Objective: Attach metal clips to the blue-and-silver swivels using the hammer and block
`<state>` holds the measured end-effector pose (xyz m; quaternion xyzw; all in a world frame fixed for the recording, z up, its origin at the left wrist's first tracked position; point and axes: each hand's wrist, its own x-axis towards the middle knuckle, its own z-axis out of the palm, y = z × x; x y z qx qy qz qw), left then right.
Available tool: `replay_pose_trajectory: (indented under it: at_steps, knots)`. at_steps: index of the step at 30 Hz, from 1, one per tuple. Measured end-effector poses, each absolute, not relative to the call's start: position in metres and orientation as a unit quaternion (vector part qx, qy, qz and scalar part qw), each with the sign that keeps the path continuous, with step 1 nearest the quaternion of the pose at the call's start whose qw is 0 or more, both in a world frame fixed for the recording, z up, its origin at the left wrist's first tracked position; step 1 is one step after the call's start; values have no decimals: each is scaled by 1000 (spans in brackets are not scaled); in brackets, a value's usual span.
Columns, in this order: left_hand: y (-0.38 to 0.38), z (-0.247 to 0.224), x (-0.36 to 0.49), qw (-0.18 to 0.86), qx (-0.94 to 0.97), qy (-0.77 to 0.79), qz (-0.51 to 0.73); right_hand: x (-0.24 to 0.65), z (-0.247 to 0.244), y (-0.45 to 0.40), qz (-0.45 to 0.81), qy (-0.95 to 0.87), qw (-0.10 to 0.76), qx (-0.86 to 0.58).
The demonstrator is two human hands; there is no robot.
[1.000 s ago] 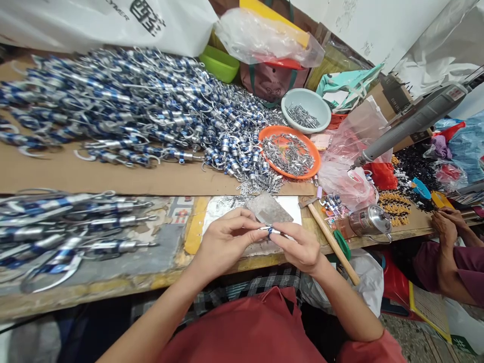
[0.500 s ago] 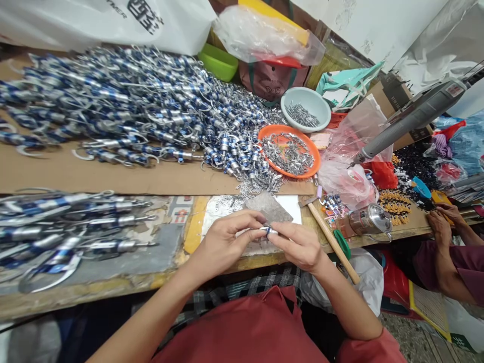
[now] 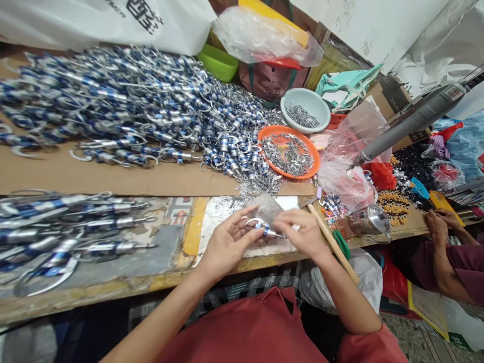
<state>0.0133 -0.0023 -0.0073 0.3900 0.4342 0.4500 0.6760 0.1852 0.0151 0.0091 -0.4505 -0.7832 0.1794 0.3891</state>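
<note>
In my left hand [image 3: 230,242], thumb and fingers are closed on a blue-and-silver metal piece [image 3: 269,231] with a curved silver arm and a thin rod end pointing right. My right hand [image 3: 300,234] is beside the rod end. Its fingers are smeared by motion, and I cannot tell whether they grip anything. Behind the held piece lies a grey metal block [image 3: 266,205] on a white sheet. To the right of my right hand lies a hammer [image 3: 333,241] with a wooden handle.
A big heap of similar metal pieces [image 3: 132,101] covers the back left; several more [image 3: 109,222] lie front left. An orange plate [image 3: 316,160] and a pale blue bowl [image 3: 323,103] hold small metal parts. An electric screwdriver [image 3: 412,126] hangs at right, near another person's hands [image 3: 438,227].
My right hand has shifted right and up, away from the fingers of my left hand. The metal piece, mostly hidden before, now shows with its curved arm upward.
</note>
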Motion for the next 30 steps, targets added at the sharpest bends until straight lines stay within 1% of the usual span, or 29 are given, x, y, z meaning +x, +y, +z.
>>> replay_pose_trajectory:
  at_steps: [2, 3, 5, 6, 7, 8, 13, 17, 19, 22, 30]
  knots:
    - [-1, -6, 13, 690, 385, 423, 445, 193, 4, 43, 90, -794, 358, -483]
    - [0, -4, 13, 691, 385, 423, 442, 197, 0, 57, 48, -812, 308, -494]
    - [1, -2, 12, 692, 387, 429, 433, 203, -11, 82, -27, -850, 175, -496]
    - [2, -2, 12, 693, 388, 431, 428, 204, -16, 91, -49, -863, 119, -488]
    - [2, -2, 12, 696, 389, 431, 424, 205, -21, 97, -64, -871, 82, -479]
    - [3, -2, 12, 700, 387, 429, 420, 206, -24, 100, -71, -877, 61, -471]
    - [10, -8, 10, 725, 359, 420, 412, 208, -23, 96, -84, -892, 31, -443]
    - [13, -9, 8, 732, 354, 414, 409, 200, -11, 95, -96, -885, -42, -454]
    - [13, -9, 7, 733, 353, 411, 411, 192, -7, 97, -91, -874, -55, -475]
    - [12, -9, 7, 734, 353, 409, 412, 186, -5, 103, -80, -870, -42, -484]
    - [13, -10, 8, 732, 359, 411, 409, 220, -6, 102, -45, -852, 50, -519]
